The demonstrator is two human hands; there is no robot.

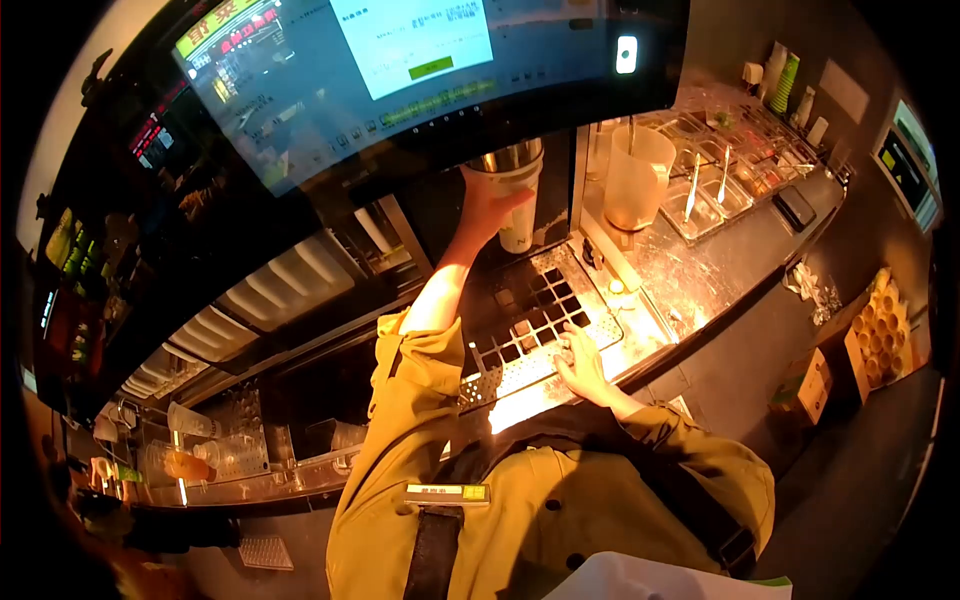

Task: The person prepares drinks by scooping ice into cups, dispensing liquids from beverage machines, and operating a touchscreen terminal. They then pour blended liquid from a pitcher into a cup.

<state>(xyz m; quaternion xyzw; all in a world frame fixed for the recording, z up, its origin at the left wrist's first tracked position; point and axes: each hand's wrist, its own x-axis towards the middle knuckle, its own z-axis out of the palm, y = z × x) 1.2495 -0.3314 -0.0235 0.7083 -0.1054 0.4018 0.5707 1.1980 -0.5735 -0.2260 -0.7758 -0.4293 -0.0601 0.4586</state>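
Note:
My left hand (487, 205) is raised beneath the large screen, its fingers wrapped round a tall pale cup (519, 200) with dark print near its base. A metal rim or vessel (510, 157) shows at the cup's top, partly hidden by the screen. Over the near edge of a metal drip grid (545, 310) rests my right hand (580, 362), fingers spread and nothing visible in them. The grid lies below the cup, with square openings in its middle.
A large screen (400, 70) hangs above. To the right stand a translucent pitcher (637, 178), metal trays (700, 200) with spoons and a dark phone-like object (793, 208). Stacked cups (290, 280) lie left; cartons (805, 388) sit lower right. Clear cups (190, 455) stand at far left.

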